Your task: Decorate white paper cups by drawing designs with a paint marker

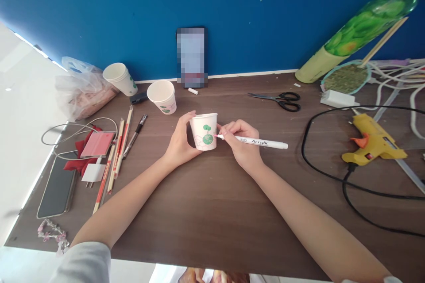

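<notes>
A white paper cup (201,126) with a green leaf print stands nearly upright in the middle of the table. My left hand (182,141) is closed around its left side, thumb and fingers on the wall. In my right hand (244,141) is a white acrylic marker (265,142), gripped like a pen and lying almost level. Its pink tip meets the right part of the cup's printed side, or sits very close to it. Some fingers of both hands are hidden behind the cup and marker.
Behind stand another paper cup (162,96) and a tilted stack of cups (120,78). A phone (191,56) leans on the blue wall. Scissors (280,99) lie right of it, a yellow glue gun (373,141) with black cable farther right. Chopsticks (114,154) and a pen (135,135) lie left.
</notes>
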A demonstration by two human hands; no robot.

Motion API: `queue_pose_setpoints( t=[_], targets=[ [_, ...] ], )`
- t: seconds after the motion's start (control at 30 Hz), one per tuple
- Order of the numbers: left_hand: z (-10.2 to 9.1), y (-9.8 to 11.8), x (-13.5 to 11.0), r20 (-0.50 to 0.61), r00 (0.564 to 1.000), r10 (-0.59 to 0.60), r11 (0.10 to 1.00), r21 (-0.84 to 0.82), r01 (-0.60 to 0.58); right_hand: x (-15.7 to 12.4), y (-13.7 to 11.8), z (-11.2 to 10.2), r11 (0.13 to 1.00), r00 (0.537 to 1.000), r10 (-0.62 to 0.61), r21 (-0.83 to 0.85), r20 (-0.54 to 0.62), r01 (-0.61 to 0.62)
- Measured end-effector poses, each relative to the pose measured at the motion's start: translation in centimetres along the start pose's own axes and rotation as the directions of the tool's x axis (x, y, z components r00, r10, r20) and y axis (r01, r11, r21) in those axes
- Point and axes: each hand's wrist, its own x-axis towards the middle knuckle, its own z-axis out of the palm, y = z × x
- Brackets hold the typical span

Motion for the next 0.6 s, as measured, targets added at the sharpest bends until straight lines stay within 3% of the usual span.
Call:
queue_pose_setpoints(
  t=[0.3,0.47,0.6],
  targets=[
    [0.10,-0.15,-0.07,0.002,1.000,-0.009,1.000,0.001,0.009,0.08,0.14,-0.13,1.000,1.000,0.014,-0.018,0.003,-0.014],
    [0.11,0.07,-0.01,0.028,1.000,0.010,1.000,-0.007,-0.009,0.36,0.09,-0.30,0.977,0.991,0.129,0.164,0.034,-0.133],
    [0.05,-0.18,0.06,-0.014,0.997,0.071,0.994,0.084,-0.069,0.61,-0.47,-0.45,0.952,0.980,0.192,0.236,0.042,-0.197]
  ],
)
